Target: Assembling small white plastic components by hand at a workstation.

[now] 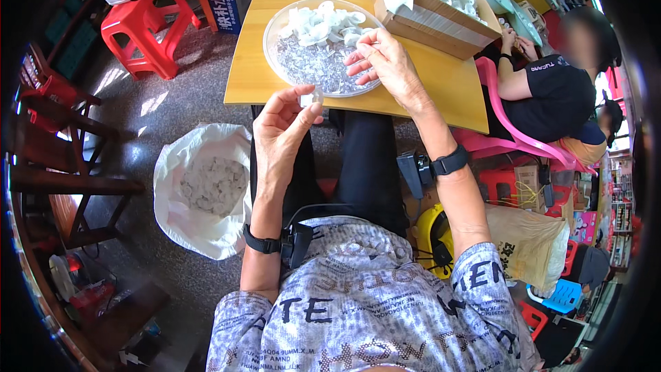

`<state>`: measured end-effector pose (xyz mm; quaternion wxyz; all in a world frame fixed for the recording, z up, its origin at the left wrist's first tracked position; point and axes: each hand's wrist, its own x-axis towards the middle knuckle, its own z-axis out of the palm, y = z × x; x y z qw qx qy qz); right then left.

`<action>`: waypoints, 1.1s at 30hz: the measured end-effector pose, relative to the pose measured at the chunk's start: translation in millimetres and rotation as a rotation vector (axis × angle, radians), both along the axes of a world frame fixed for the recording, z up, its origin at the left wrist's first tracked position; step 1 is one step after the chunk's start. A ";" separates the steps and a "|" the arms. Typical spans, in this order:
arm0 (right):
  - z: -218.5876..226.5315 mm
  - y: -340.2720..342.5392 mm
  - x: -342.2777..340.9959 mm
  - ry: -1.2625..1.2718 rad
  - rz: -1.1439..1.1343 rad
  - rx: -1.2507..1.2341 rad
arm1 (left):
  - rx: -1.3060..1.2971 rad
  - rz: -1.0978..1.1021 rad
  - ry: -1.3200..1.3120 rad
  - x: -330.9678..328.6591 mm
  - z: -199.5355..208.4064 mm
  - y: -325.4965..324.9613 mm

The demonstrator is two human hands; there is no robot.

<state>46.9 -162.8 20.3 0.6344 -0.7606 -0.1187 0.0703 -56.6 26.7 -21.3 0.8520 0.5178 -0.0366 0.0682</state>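
My left hand (281, 124), raised just in front of the table edge, pinches a small translucent white plastic piece (310, 98) between thumb and fingertips. Over the right side of a round clear tray (270, 52) is my right hand (385, 62). Its thumb and index finger come together while the other fingers spread loosely; whatever may be between them is too small to make out. White rounded plastic pieces (320, 24) are heaped at the tray's far side. Tiny clear bits (310, 65) cover its near part.
On the wooden table (248, 72), a cardboard box (441, 24) holds more white pieces. A white sack (169, 186) with pieces inside stands on the floor at left. A red stool (148, 27) is at far left. A co-worker (551, 89) sits at right on a pink chair (492, 96).
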 end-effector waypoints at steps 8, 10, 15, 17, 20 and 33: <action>13.1 1.5 -36.0 0.075 0.152 0.151 | 0.011 -0.079 0.001 -23.5 0.1 -8.3; 15.2 1.6 -53.5 0.090 0.201 0.145 | 0.013 -0.095 0.012 -28.4 -3.5 -9.8; 20.0 0.8 -87.7 0.199 0.254 0.217 | -0.071 -0.190 0.058 -35.7 -6.2 -11.9; 14.4 -0.8 -95.4 0.223 0.264 0.259 | -0.054 -0.180 0.063 -37.7 -6.1 -13.6; 7.2 -2.0 -103.0 0.213 0.213 0.313 | -0.032 -0.218 0.063 -39.2 -7.9 -15.8; -6.5 4.3 -107.3 0.231 0.245 0.313 | 0.103 -0.082 0.124 -47.1 -7.3 -14.8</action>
